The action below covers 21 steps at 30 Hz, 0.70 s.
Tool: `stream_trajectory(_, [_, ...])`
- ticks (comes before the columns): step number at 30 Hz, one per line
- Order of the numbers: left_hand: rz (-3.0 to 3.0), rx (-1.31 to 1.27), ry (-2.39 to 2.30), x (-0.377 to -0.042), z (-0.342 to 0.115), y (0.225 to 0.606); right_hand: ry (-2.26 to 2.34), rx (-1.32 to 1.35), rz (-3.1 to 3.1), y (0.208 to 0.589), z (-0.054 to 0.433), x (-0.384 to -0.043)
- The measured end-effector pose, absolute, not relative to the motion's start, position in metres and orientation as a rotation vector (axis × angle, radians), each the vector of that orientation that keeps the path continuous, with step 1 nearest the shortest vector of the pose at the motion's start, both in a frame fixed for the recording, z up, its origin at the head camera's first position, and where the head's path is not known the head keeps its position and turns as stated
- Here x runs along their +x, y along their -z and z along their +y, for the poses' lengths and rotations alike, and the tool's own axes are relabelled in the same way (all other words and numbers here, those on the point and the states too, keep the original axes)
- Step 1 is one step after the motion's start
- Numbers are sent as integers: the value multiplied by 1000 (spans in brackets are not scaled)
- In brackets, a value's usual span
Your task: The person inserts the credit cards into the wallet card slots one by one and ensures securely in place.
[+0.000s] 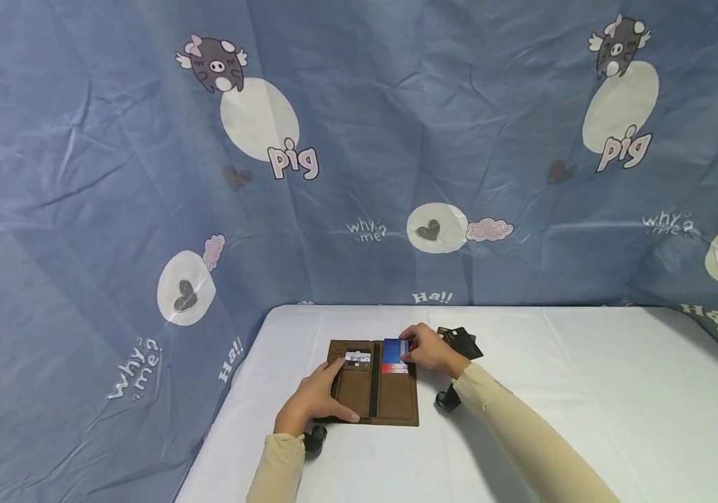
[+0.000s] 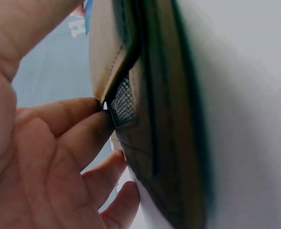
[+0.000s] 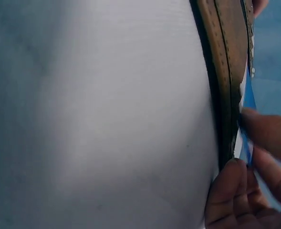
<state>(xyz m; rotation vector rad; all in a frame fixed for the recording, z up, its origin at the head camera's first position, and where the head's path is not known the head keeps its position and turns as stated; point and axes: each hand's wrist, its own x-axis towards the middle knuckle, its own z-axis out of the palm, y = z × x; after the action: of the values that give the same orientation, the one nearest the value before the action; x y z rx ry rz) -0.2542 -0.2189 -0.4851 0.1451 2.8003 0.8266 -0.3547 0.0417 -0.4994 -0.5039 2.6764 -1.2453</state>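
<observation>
A brown wallet [image 1: 398, 406] lies spread flat on the white table. My right hand [image 1: 429, 349] pinches a blue card [image 1: 393, 351] by its right side, at the top of the wallet's right half. Just below that, a red-and-white card [image 1: 394, 368] shows in the right half's pocket. Across the wallet's left half rests my left hand [image 1: 313, 399], fingers extended and thumb near the bottom edge. Its fingertips [image 2: 104, 114] touch the wallet beside a small mesh patch in the left wrist view. A pale card [image 1: 357, 358] shows in the left half's slot.
Several black cards [image 1: 462, 342] lie overlapping on the table [image 1: 560, 391], just beyond my right wrist. Black wrist cameras [image 1: 316, 442] sit below both wrists. A blue printed cloth [image 1: 346, 272] hangs behind and to the left of the table.
</observation>
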Motion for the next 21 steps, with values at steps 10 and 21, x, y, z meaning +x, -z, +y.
stream_trajectory(10, [2804, 141, -827, -254, -218, 483, 1252, -586, 2612, 498, 41, -351])
stream_trajectory(21, [2798, 121, -827, -254, -217, 481, 1234, -757, 2611, 500, 40, -343])
